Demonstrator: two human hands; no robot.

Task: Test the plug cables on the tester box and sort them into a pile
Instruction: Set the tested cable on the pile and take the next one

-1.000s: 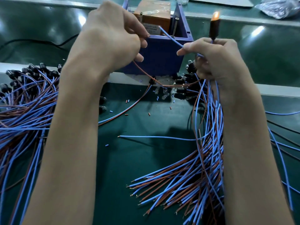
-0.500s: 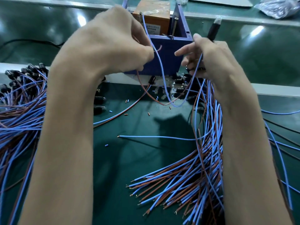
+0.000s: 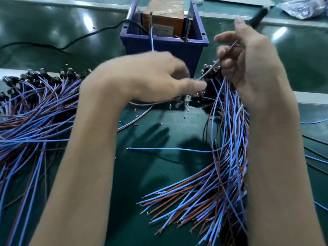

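Blue plastic forms the tester box (image 3: 165, 48), an open-topped tub on the green surface (image 3: 152, 174). Inside it sits an orange-brown block (image 3: 163, 16), with two thin metal pins (image 3: 189, 23) upright at the block's front corners. A short blue wire (image 3: 152, 39) rises over the box's front wall.

Just right of the box, the right hand (image 3: 248, 64) is raised, its grip closed round a plug cable (image 3: 229, 50). The fingers curl about the lead and the black plug (image 3: 259, 13) pokes out above the hand, level with the box's top. The lead slants down from that hand toward the box's front right corner.

In front of the box, the left hand (image 3: 156, 77) is blurred, its fingers reaching toward the lower end of that lead. Whether its grip is apart or pinched on the lead, I cannot tell.

Left of the box lies a heap (image 3: 35, 110) of blue and brown cables, black plugs toward the box's side. A second heap (image 3: 221, 157) lies in front and to the right of the box, bare wire ends pointing away from it.

Small wire offcuts (image 3: 161, 123) dot the surface before the box. A black cord (image 3: 53, 45) trails off from the box's left side. A clear bag (image 3: 305, 6) lies far right of the box.
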